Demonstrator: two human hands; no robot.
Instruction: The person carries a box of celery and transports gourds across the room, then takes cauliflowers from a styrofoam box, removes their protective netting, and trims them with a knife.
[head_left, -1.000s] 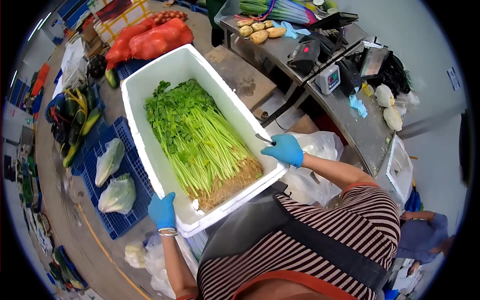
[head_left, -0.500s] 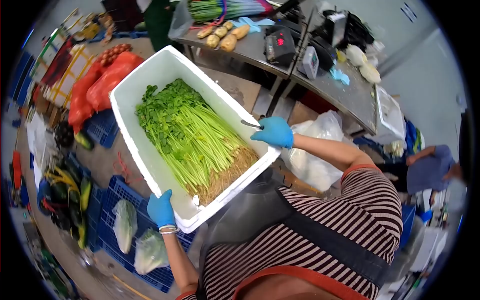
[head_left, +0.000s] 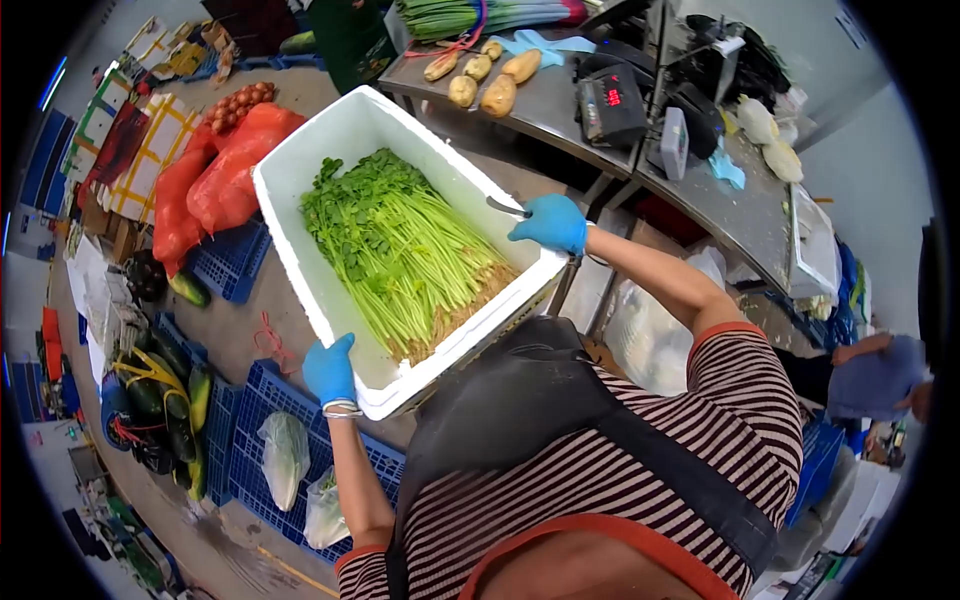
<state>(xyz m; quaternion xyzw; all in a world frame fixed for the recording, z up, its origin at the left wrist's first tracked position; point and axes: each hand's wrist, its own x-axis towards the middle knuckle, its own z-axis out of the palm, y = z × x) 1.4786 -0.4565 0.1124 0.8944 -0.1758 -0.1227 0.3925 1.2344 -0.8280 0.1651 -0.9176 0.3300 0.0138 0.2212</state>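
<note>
A white foam box (head_left: 480, 336) is held up in front of my body, tilted. Inside it lies a heap of leafy green celery (head_left: 395, 255), the leaves toward the far end and the brown roots toward me. My left hand (head_left: 330, 370), in a blue glove, grips the box at its near left corner. On the near right corner, my right hand (head_left: 552, 223), also blue-gloved, is closed around the rim. A thin dark tool (head_left: 508, 207), perhaps a small knife, sticks out from the right hand over the box; its other end is hidden.
A metal table (head_left: 540, 112) ahead carries potatoes, a scale (head_left: 610, 100) and green onions. Red net sacks (head_left: 235, 175) stand left. Blue crates (head_left: 262, 395) with bagged cabbages (head_left: 285, 458) lie on the floor at lower left. People stand at the far side and at right.
The box and both hands have shifted slightly up relative to my body, and the box's near end has risen. The view has turned, so the surroundings sit further right. Both hands keep their hold.
</note>
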